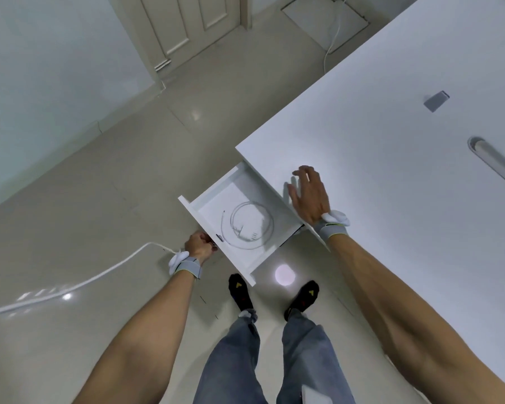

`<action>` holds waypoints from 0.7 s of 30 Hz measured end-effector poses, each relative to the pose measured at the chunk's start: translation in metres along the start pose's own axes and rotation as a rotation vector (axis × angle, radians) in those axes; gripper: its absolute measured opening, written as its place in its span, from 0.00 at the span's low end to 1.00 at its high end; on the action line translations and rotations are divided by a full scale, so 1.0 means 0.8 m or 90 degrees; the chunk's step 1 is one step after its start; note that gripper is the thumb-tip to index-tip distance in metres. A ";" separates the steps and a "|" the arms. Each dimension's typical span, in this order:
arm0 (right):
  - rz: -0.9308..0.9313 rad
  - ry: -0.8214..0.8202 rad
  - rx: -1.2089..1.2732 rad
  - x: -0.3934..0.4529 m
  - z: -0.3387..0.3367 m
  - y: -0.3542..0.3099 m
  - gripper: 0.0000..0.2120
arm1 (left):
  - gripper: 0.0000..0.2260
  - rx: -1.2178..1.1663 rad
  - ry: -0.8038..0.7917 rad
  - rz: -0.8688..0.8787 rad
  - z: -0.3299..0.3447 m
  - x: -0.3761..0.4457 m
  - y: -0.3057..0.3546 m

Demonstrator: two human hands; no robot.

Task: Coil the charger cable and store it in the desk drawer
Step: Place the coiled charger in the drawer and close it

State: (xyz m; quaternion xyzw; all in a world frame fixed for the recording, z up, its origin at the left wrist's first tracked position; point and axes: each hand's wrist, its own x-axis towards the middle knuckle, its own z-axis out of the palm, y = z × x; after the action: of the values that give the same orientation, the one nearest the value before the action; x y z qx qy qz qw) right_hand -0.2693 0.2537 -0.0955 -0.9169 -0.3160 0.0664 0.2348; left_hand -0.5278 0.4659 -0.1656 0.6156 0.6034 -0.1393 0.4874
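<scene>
The white desk drawer (204,225) stands pulled out from the white desk (391,141). A coiled white charger cable (250,225) lies flat on the drawer's floor, one loose end curving to its left. My left hand (200,244) is closed on the drawer's front panel near the small handle. My right hand (311,195) rests flat on the desk's near edge, fingers spread, holding nothing.
A grey block (435,101) and an oval cable slot (496,163) are on the desk top. A thick white cord (79,282) runs across the tiled floor at left. My two feet (273,295) stand below the drawer. A closed door (187,24) is at the back.
</scene>
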 end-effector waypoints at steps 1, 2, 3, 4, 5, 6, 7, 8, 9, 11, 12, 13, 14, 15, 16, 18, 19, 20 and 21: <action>0.023 0.009 -0.011 0.002 -0.004 0.015 0.17 | 0.11 0.012 0.004 0.002 -0.004 -0.017 0.013; 0.046 0.020 -0.024 0.004 -0.008 0.030 0.18 | 0.11 0.023 0.000 0.006 -0.005 -0.020 0.017; 0.067 0.031 -0.039 0.004 -0.011 0.043 0.19 | 0.10 0.035 -0.009 0.008 -0.003 -0.019 0.018; 0.087 0.034 -0.058 0.004 -0.014 0.057 0.20 | 0.10 0.044 -0.017 0.007 -0.001 -0.012 0.015; 0.111 0.020 -0.077 0.003 -0.016 0.071 0.23 | 0.10 0.057 -0.017 0.001 0.001 -0.001 0.009; 0.137 -0.007 -0.096 0.001 -0.018 0.086 0.26 | 0.10 0.060 -0.012 -0.005 0.004 0.010 0.004; 0.159 -0.031 -0.114 -0.002 -0.018 0.101 0.29 | 0.11 0.058 -0.009 -0.010 0.009 0.027 -0.005; 0.173 -0.044 -0.129 -0.008 -0.018 0.114 0.31 | 0.11 0.052 -0.009 -0.016 0.012 0.040 -0.013; 0.185 -0.052 -0.139 -0.013 -0.019 0.125 0.33 | 0.11 0.052 -0.011 -0.018 0.013 0.040 -0.011; 0.213 -0.069 -0.137 -0.022 -0.015 0.142 0.35 | 0.11 0.045 -0.008 -0.020 0.013 0.022 0.007; 0.222 -0.070 -0.132 -0.026 -0.012 0.145 0.35 | 0.11 0.031 -0.010 -0.023 0.013 0.017 0.013; 0.225 -0.066 -0.129 -0.030 -0.009 0.146 0.35 | 0.10 0.021 -0.013 -0.024 0.014 0.011 0.019; 0.226 -0.060 -0.127 -0.031 -0.006 0.146 0.35 | 0.10 0.011 -0.017 -0.024 0.015 0.009 0.024; 0.227 -0.055 -0.124 -0.031 -0.003 0.147 0.35 | 0.10 0.008 -0.018 -0.019 0.016 0.004 0.032; 0.226 -0.048 -0.122 -0.031 -0.001 0.147 0.35 | 0.10 -0.001 -0.018 -0.017 0.019 0.003 0.038; 0.222 -0.033 -0.119 -0.033 0.003 0.146 0.34 | 0.11 -0.024 -0.015 -0.006 0.025 -0.003 0.050; 0.222 -0.024 -0.118 -0.034 0.003 0.146 0.34 | 0.12 -0.034 -0.016 -0.002 0.030 -0.006 0.057; 0.222 -0.017 -0.115 -0.033 0.002 0.145 0.34 | 0.12 -0.042 -0.019 -0.001 0.034 -0.007 0.064; 0.224 -0.010 -0.112 -0.033 0.003 0.145 0.34 | 0.12 -0.047 -0.019 0.000 0.039 -0.006 0.069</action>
State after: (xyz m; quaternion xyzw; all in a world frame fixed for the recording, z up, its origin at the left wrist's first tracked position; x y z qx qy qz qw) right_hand -0.2271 0.1587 -0.1527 -0.9744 -0.1573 0.0856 0.1360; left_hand -0.4670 0.4502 -0.1533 0.5951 0.6006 -0.1263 0.5187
